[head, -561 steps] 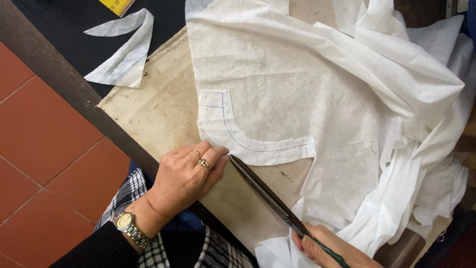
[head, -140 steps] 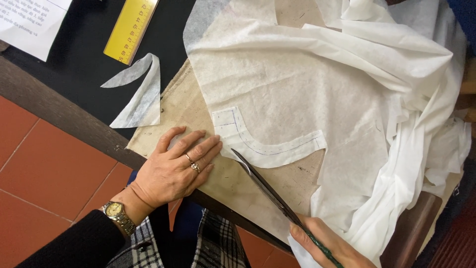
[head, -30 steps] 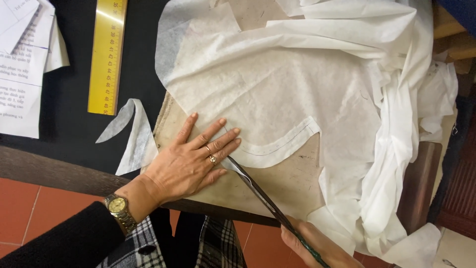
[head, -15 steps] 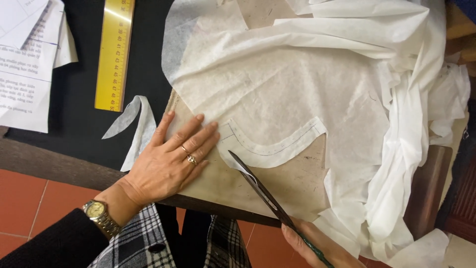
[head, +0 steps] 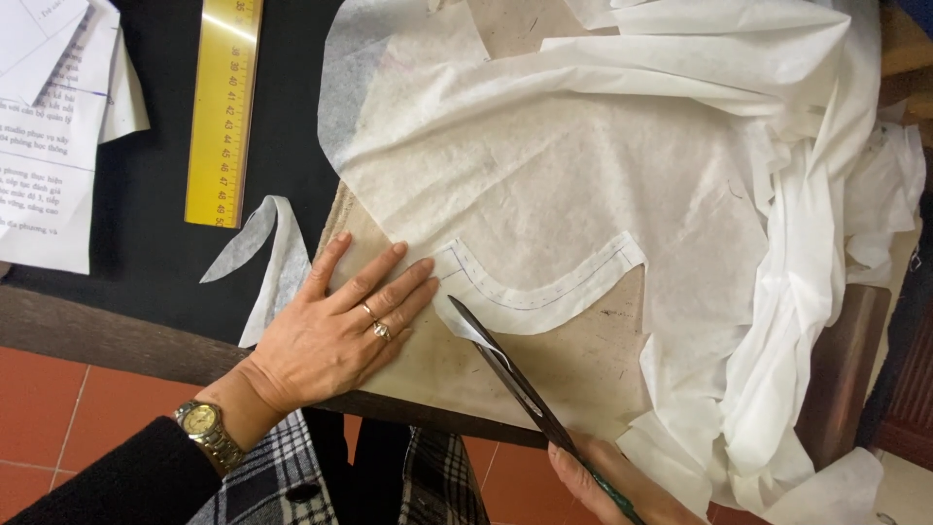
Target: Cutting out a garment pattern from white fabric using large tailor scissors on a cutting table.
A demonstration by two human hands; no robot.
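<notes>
White thin fabric [head: 583, 185] covers the frame's centre and right, its curved stitched edge low at centre. Scissors [head: 510, 374], gripped by the right hand [head: 607, 481] at bottom, bite that edge, blades barely parted. Left hand [head: 335, 331] lies flat, fingers spread, pinning it. Yellow ruler [head: 224, 112] lies upper left on open dark tabletop [head: 155, 243].
</notes>
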